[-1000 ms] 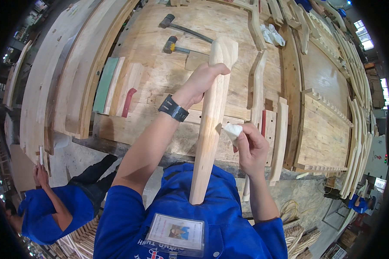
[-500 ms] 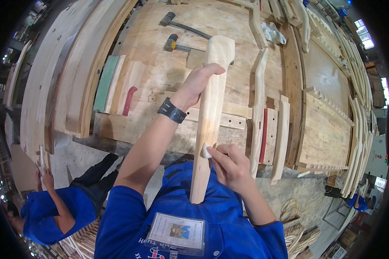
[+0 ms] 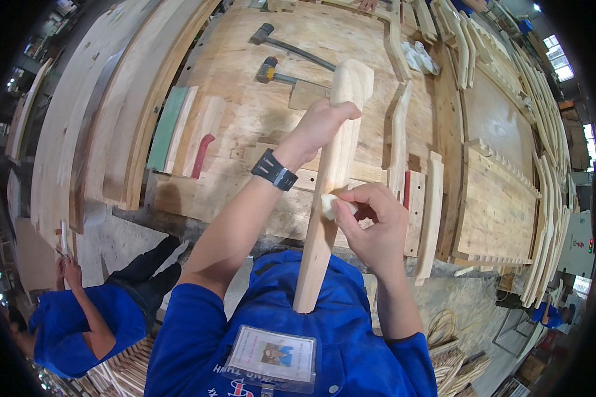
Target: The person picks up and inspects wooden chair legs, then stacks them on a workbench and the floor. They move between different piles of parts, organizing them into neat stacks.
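While the left hand wraps around the upper part of a long pale wooden leg, its fingers are closed on the piece just below the widened, rounded top end. That leg stands nearly upright before the person, its lower end resting against the blue work jacket at chest height and its top leaning out over the plank surface. Its wood is light, smooth and unfinished, with a gentle taper toward the bottom and a soft curve along its length. The right hand is bunched at the middle of the leg, fingers pinched shut on a small whitish pad that presses against the leg's right edge. A dark watch sits on the left wrist.

Farther out on the surface lie two hammers with dark heads, a white rag, a green board, a red strip, and many curved wooden parts laid side by side. At the lower left, another person in blue crouches on the floor, well apart from the leg.
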The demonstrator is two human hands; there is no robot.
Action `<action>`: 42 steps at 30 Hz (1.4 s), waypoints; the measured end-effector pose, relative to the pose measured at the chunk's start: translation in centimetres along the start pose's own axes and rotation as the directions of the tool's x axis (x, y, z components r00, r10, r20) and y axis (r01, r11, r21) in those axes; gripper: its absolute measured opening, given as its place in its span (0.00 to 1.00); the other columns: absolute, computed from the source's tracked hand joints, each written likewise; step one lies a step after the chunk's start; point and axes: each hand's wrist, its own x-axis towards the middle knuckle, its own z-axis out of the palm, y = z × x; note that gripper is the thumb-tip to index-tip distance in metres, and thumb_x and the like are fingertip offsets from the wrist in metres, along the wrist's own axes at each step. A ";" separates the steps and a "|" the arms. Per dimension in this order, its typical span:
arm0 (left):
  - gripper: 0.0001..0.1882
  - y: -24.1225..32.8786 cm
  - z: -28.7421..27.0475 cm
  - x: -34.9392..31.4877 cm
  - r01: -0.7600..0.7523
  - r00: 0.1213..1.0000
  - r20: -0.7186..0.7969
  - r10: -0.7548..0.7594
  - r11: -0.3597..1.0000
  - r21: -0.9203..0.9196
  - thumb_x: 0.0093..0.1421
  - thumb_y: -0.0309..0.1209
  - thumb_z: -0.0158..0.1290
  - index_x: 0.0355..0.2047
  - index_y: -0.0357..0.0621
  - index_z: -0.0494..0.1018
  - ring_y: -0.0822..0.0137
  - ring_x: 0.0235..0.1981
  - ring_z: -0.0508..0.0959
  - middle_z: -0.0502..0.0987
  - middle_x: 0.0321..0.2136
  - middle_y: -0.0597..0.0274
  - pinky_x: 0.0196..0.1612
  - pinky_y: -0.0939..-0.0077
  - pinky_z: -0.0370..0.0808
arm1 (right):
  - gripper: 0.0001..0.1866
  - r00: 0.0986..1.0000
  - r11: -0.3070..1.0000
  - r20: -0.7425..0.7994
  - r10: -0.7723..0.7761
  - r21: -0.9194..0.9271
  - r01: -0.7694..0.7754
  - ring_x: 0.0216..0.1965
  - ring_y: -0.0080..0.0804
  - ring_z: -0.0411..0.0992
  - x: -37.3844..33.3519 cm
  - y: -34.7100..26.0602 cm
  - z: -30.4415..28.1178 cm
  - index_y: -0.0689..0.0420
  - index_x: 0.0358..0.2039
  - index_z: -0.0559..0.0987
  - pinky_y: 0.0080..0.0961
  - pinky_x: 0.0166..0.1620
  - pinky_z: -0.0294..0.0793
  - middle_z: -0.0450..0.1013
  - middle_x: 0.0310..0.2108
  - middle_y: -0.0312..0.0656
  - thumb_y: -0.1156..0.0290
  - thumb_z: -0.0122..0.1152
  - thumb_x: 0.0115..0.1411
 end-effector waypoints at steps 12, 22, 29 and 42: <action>0.20 -0.3 0.3 0.0 -0.016 1.000 -0.023 0.017 0.999 0.034 0.54 0.39 0.54 0.37 0.30 0.75 0.68 0.30 0.77 0.76 0.30 0.57 0.34 0.71 0.74 | 0.15 0.948 0.911 0.026 -0.318 -0.267 0.314 0.35 0.38 0.75 -1.1 0.7 1.0 0.58 0.41 0.81 0.28 0.37 0.78 0.72 0.37 0.47 0.79 0.69 0.51; 0.20 -0.6 -0.3 -0.3 -0.041 0.998 -0.047 0.043 0.998 0.040 0.54 0.38 0.54 0.37 0.29 0.75 0.67 0.29 0.76 0.76 0.29 0.56 0.33 0.71 0.74 | 0.17 0.884 0.872 0.183 -0.430 -0.170 0.459 0.31 0.37 0.74 -4.0 0.7 1.0 0.59 0.38 0.82 0.29 0.32 0.73 0.74 0.34 0.44 0.84 0.68 0.44; 0.20 0.2 0.5 -0.7 -0.055 0.996 -0.061 0.060 0.994 0.090 0.53 0.38 0.54 0.35 0.28 0.75 0.68 0.28 0.76 0.76 0.27 0.57 0.32 0.73 0.73 | 0.15 0.854 0.828 0.126 -0.504 -0.209 0.520 0.29 0.35 0.72 -0.3 1.6 0.6 0.60 0.37 0.82 0.29 0.30 0.71 0.75 0.32 0.41 0.82 0.68 0.45; 0.23 -2.8 -0.4 -0.2 0.013 0.999 -0.043 -0.005 0.981 0.192 0.54 0.39 0.55 0.42 0.29 0.74 0.67 0.31 0.77 0.77 0.32 0.55 0.34 0.72 0.74 | 0.16 0.883 0.894 0.285 -0.372 -0.145 0.424 0.27 0.37 0.71 -3.7 0.9 0.6 0.59 0.37 0.82 0.29 0.30 0.71 0.73 0.29 0.41 0.82 0.68 0.45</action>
